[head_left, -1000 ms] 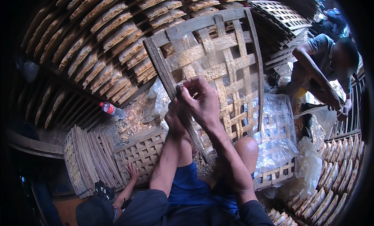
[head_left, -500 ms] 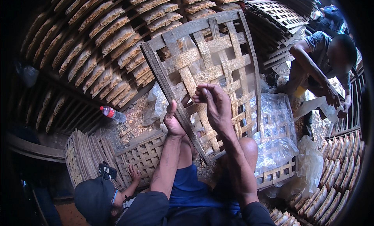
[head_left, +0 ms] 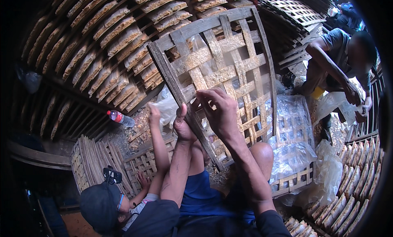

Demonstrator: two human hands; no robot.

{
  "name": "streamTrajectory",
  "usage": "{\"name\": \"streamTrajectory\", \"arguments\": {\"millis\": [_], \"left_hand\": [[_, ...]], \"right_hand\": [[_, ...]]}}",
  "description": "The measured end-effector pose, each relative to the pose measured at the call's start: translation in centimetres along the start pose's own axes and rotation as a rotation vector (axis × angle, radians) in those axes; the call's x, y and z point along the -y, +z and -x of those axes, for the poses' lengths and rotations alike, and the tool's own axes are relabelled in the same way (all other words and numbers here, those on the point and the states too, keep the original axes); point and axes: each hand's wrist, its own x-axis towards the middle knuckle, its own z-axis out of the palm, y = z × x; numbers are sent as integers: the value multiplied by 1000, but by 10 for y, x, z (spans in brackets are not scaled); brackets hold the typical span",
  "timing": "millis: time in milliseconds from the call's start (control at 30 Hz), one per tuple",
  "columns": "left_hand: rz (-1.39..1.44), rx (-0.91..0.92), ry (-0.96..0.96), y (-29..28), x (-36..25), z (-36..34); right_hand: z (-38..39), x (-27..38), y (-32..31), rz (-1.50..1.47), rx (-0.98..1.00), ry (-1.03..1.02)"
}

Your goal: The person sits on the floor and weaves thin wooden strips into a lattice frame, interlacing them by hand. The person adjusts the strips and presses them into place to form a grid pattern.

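A slatted bamboo tray (head_left: 213, 79) with a wooden rim is tilted up in front of me, pale crusty residue coating its wide woven strips. My left hand (head_left: 183, 125) grips its left rail, thumb on the near side. In front of the weave, close to that rail, is my right hand (head_left: 221, 114), with fingers curled toward the thumb. Whatever those fingertips may hold is too small or hidden to make out.
A co-worker's hand (head_left: 154, 114) reaches up left of mine. Stacked trays (head_left: 92, 163) and a bottle (head_left: 121, 118) are at left. Plastic sheeting (head_left: 290, 155) covers another tray at right. Beyond it a person (head_left: 331, 65) handles plastic. Rows of filled trays (head_left: 118, 36) stand behind.
My right hand has shifted slightly left and turned, its knuckles now more toward me. The co-worker at lower left has raised an arm beside my left forearm. The tray has barely moved.
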Motion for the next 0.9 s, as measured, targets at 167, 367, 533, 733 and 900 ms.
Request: {"name": "streamTrajectory", "arguments": {"millis": [167,367,533,733,900], "left_hand": [[-26,41,16,4,-2,-2],[94,26,1,10,1,-1],[173,93,19,-4,-2,-1],[208,79,20,-16,2,0],[145,61,72,-16,4,1]], "right_hand": [[-2,-8,10,232,-18,-274],[-7,-13,12,324,-10,-257],[0,-9,16,171,11,-299],[0,-8,18,171,-6,-322],[-1,-6,26,206,-50,-381]]}}
